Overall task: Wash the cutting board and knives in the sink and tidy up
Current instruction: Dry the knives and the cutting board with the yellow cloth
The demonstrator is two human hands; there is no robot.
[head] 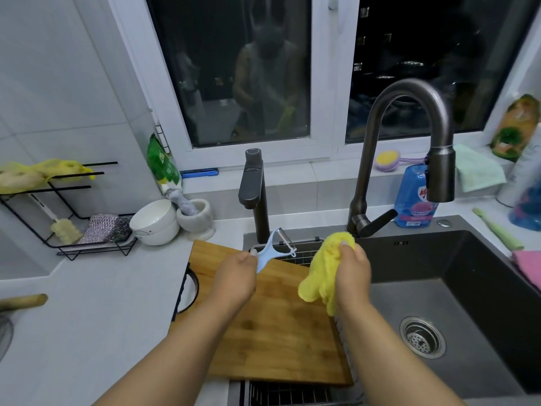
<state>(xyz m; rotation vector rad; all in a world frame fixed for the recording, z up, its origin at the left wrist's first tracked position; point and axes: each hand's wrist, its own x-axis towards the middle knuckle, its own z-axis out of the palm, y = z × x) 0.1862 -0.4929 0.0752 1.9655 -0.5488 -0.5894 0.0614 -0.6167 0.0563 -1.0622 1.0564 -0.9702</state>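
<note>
at the far left a black wire rack stands on the white counter, with a yellow net bag draped over its top bars and a pale brush and a scrubbing pad in its tray. just right of it sit 2 stacked white bowls and a stone mortar, the bowls touching the mortar's side. a green packet leans against the window frame behind them.

the wooden cutting board lies flat, tilted a little, across the left part of the sink over a wire drain basket. the left hand hovers above the board and pinches the handle of a light blue peeler, blade end pointing up and to the right. the right hand grips a bunched yellow cloth, which hangs down over the board's right edge. peeler and cloth are near each other but apart.

behind the hands stand a short dark tap and a tall curved faucet. the dark sink opens to the right, its round drain uncovered. a blue soap bottle stands behind the rim, a pink cloth lies on the right edge. no knives can be made out.
</note>
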